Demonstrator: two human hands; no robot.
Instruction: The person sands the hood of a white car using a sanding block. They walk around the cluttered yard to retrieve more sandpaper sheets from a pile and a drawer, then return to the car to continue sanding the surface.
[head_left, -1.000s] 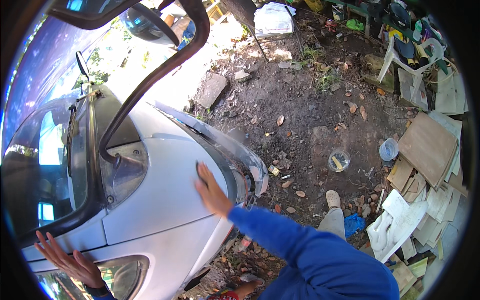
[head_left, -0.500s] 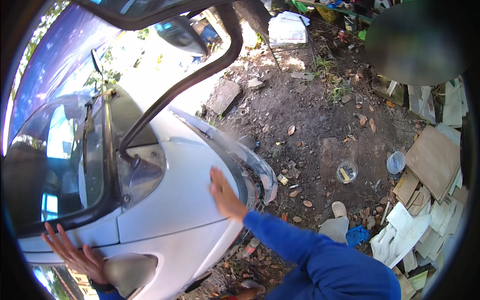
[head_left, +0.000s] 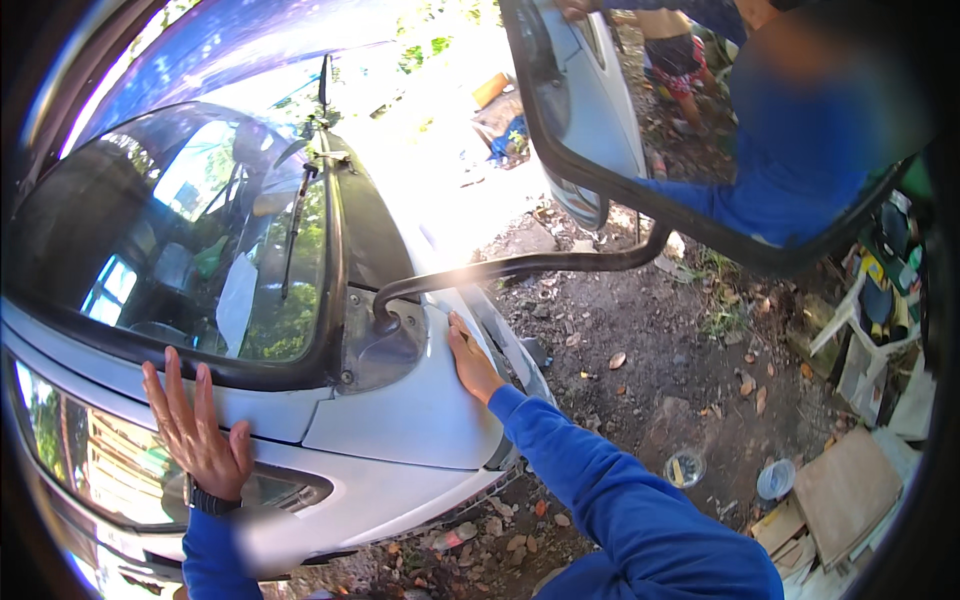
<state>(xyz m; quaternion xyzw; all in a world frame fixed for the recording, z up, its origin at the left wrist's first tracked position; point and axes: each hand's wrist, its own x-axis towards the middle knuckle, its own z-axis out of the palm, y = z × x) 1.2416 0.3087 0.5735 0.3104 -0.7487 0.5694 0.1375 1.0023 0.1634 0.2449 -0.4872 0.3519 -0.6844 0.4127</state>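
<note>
My left hand [head_left: 200,430] lies open with fingers spread on the silver-white vehicle's panel [head_left: 265,412] below the windshield [head_left: 180,280]. My right hand [head_left: 475,360] is on the white corner panel [head_left: 390,420], fingers pressed together; whatever is under them is hidden. Just left of and above it, a bent black mirror arm [head_left: 520,263] rises from a bolted base [head_left: 370,355] to a large side mirror [head_left: 600,115], which reflects a person in blue and another person's bare torso and patterned shorts.
Dirt ground [head_left: 630,370] with leaves and rubble lies right of the vehicle. A round clear container [head_left: 685,467] and a translucent tub [head_left: 775,480] sit beside stacked boards [head_left: 840,490]. A white plastic chair [head_left: 840,315] holds assorted items at the right. A blue tarp [head_left: 200,60] hangs behind.
The view has swung up and left, bringing the mirror and its reflection into sight. My right hand has shifted a little along the panel toward the mirror base; my left hand stays spread.
</note>
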